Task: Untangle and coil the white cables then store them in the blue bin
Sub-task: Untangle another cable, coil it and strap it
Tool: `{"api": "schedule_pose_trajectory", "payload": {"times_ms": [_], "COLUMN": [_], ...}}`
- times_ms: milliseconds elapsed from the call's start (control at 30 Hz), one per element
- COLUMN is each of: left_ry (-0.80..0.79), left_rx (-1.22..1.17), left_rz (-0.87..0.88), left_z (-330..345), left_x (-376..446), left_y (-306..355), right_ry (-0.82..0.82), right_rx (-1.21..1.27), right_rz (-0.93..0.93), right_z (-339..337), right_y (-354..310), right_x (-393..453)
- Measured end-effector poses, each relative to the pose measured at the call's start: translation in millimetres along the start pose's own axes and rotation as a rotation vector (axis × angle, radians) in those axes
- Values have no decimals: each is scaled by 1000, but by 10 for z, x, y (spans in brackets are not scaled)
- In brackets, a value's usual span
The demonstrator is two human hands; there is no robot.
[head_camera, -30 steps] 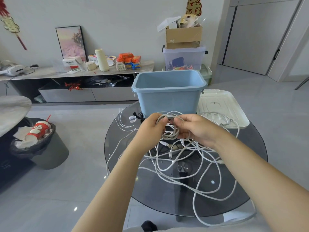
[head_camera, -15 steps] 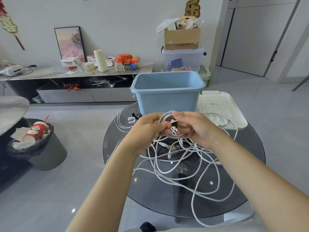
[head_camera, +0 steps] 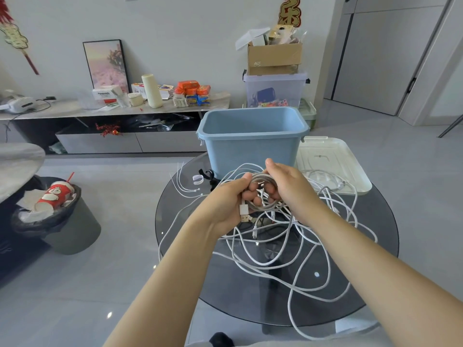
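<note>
A small coil of white cable [head_camera: 263, 186] is held above the middle of the round glass table [head_camera: 225, 291], just near of the blue bin [head_camera: 253, 141]. The left hand [head_camera: 230, 204] grips the coil's left side with curled fingers, a USB plug [head_camera: 244, 213] hanging below its palm. The right hand [head_camera: 288, 186] curls round the coil's right side, thumb raised. Below the hands, the loose white cables [head_camera: 295, 256] lie tangled across the table, one loop trailing over the near edge.

The blue bin stands at the table's far side; what its interior holds cannot be told from this angle. A white lid [head_camera: 330, 164] lies to its right with a cable end resting on it.

Far behind, a clear storage box [head_camera: 275, 91] holds coloured items under an open cardboard box [head_camera: 274, 57]. At left, a bagged waste bin [head_camera: 67, 221] contains a red paper cup [head_camera: 53, 196] and tissue. The white box [head_camera: 106, 93] on the sideboard carries writing too small to read.
</note>
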State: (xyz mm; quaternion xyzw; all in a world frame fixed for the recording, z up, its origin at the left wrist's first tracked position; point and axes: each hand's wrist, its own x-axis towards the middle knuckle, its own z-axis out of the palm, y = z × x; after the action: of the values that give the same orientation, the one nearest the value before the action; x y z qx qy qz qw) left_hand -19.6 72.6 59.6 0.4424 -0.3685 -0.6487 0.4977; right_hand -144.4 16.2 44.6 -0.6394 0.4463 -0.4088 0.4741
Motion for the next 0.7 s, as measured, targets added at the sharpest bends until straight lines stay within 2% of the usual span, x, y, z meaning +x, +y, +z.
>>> {"api": "schedule_pose_trajectory", "payload": {"times_ms": [100, 200, 333, 433, 533, 700], "left_ry": [-11, -92, -118, -92, -60, -9], "left_rx": [-111, -167, -144, -241, -287, -278], "left_rz": [5, -29, -21, 9, 28, 103], "left_z": [28, 61, 53, 66, 68, 24], "left_x": [-17, -25, 26, 59, 74, 103], "left_y": [3, 69, 50, -42, -100, -92], "right_ry": [96, 175, 156, 138, 81, -106], "right_rx": [-125, -194, -231, -245, -155, 123], "right_rz": [-104, -221, -269, -249, -185, -112], "right_z": [5, 31, 46, 4, 6, -32], "right_y": [-16, -53, -37, -5, 26, 117], "right_x": [22, 33, 20, 41, 55, 27]}}
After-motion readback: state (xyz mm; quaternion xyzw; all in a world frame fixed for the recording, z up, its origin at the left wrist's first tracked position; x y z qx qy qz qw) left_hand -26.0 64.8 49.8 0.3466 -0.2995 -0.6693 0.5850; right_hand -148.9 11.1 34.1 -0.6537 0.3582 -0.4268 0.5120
